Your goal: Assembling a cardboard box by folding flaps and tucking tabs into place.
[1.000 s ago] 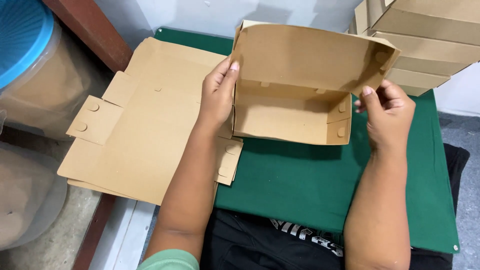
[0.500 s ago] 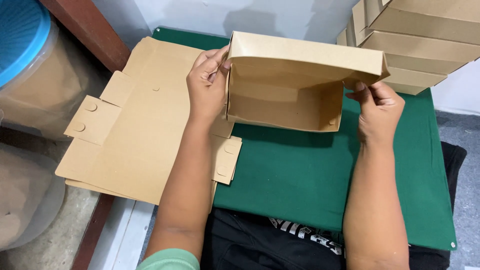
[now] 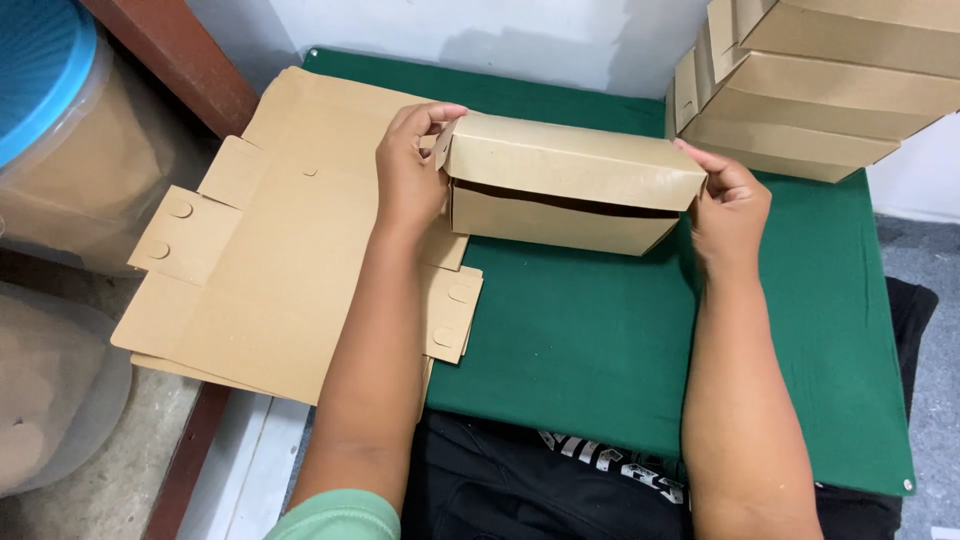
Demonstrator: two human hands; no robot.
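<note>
A brown cardboard box [image 3: 570, 185] sits on the green mat [image 3: 590, 340], its lid folded down almost flat with a dark gap left along the front. My left hand [image 3: 412, 170] grips the box's left end, thumb on the lid's corner. My right hand [image 3: 728, 205] holds the right end, fingers pressed against the lid's edge. Both forearms reach in from the bottom of the view.
A pile of flat, unfolded cardboard blanks [image 3: 270, 260] lies at the left, partly under my left arm. Finished boxes [image 3: 810, 85] are stacked at the back right. A clear tub with a blue lid [image 3: 50, 110] stands at far left, by a wooden post.
The lid, which stood upright and open a second ago, has been folded down over the box. Both hands stayed on the box's ends and moved up to the lid's edges.
</note>
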